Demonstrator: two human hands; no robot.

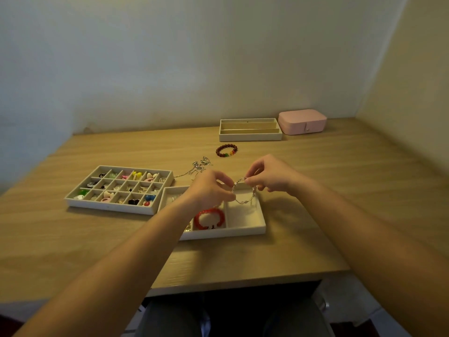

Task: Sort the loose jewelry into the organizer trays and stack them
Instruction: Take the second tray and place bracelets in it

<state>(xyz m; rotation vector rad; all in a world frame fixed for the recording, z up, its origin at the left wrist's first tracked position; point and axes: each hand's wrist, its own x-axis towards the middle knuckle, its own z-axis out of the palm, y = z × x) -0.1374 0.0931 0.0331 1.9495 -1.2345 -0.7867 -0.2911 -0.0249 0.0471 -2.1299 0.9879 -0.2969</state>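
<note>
Red glossy bead bracelet (209, 218) already lies in the white wide-celled tray (261, 227) below the left hand (209, 190), which, like the right hand (269, 176), pinches one end of a thin silver chain bracelet (243, 199) hanging over that tray. Left of the hands, a white many-celled tray (109, 207) looks nearly full. Beyond them, tangled silver necklaces (200, 166) and a dark bead bracelet (226, 151) lie loose on the wooden tabletop (315, 190); the cream slotted tray (250, 137) looks unfilled, and nothing is stacked.
</note>
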